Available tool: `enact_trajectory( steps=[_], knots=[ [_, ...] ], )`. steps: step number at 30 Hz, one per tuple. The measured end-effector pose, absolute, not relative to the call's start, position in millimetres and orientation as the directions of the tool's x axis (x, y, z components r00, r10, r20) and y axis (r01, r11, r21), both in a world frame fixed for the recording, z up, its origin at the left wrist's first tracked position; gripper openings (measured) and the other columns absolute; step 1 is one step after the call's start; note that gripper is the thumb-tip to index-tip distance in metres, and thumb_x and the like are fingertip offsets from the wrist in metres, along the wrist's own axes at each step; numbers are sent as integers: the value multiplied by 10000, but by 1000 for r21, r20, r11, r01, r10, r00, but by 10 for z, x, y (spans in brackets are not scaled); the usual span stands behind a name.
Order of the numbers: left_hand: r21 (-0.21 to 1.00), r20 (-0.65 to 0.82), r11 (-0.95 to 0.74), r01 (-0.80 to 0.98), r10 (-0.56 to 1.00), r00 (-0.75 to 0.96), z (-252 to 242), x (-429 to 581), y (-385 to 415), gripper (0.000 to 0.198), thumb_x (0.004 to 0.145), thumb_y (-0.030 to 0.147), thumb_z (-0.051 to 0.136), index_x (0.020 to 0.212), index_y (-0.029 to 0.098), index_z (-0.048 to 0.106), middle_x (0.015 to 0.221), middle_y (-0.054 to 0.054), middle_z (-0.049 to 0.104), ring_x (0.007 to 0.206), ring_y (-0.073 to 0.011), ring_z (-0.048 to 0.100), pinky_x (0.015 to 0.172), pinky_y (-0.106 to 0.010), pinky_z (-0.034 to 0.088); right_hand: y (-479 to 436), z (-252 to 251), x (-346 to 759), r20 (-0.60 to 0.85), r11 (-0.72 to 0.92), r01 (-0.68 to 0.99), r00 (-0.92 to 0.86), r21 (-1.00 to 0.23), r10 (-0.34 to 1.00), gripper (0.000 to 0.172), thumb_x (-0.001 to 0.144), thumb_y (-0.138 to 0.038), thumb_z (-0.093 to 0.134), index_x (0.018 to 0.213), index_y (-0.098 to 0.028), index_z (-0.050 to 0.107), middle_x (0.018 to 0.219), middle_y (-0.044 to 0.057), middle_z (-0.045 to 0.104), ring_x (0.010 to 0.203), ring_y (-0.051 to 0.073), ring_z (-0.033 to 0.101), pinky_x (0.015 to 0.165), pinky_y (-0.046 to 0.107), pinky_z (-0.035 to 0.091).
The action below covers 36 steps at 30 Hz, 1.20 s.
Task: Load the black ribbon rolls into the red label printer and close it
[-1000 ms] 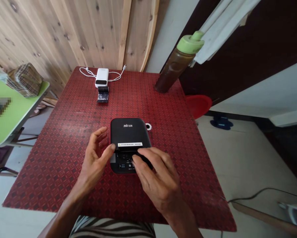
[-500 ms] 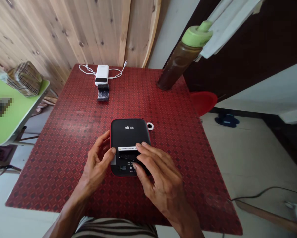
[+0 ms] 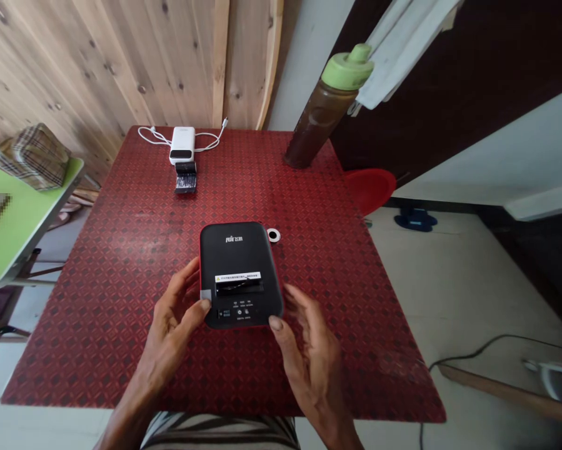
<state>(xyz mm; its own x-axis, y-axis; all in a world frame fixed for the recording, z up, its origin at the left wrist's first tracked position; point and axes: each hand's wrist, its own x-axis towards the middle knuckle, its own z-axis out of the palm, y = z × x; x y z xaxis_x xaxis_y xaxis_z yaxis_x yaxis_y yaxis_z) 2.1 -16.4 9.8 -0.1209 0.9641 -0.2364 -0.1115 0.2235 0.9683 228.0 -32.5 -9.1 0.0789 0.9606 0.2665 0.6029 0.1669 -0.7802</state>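
My left hand [image 3: 170, 328] lies open, its fingers touching the left edge of one black box [image 3: 240, 250] on the red table [image 3: 121, 281]. The box reads "FEIE" above one white label. My open right hand [image 3: 309, 362] is just beside its lower corner, not gripping.

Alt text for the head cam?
Left hand touches the left edge of a black, red-edged rounded device on a red patterned table; right hand sits just beside it. A white power bank lies farther back.
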Motion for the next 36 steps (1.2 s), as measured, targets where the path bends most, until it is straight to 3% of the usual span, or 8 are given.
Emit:
enact_trajectory(
  steps=[3,15,23,36],
  knots=[
    [966,-247,233,-110,958,-143,96,31,-145,618,961,429,802,1546,297,654,1597,-95,678,1469,-353,646,1199,-507,551,-405,-182,2242,193,115,553,86,-825,977,438,1084,-510,634,1453,-273,638,1282,104,838,1117,286,842,919,440,720],
    [952,-290,267,-152,944,-158,106,19,-86,564,954,401,782,1505,320,689,1552,-61,707,1470,-339,624,1179,-443,521,-353,-178,2196,257,162,563,93,-810,962,438,1071,-535,669,1393,-238,673,1186,104,855,1014,254,854,911,399,718],
    [927,-338,284,-246,917,-214,101,102,-83,575,919,375,816,1481,317,706,1523,-54,730,1408,-326,673,1169,-442,522,-401,-261,2167,203,95,530,150,-843,968,457,1036,-526,717,1396,-248,665,1218,119,851,1029,289,857,871,436,730],
    [959,-257,225,-171,946,-196,68,115,-90,534,954,343,735,1483,303,681,1565,-61,694,1418,-310,653,1102,-424,553,-362,-190,2215,219,133,555,91,-821,971,443,1052,-521,689,1385,-229,683,1191,113,858,1015,284,857,890,447,725]
  ],
)
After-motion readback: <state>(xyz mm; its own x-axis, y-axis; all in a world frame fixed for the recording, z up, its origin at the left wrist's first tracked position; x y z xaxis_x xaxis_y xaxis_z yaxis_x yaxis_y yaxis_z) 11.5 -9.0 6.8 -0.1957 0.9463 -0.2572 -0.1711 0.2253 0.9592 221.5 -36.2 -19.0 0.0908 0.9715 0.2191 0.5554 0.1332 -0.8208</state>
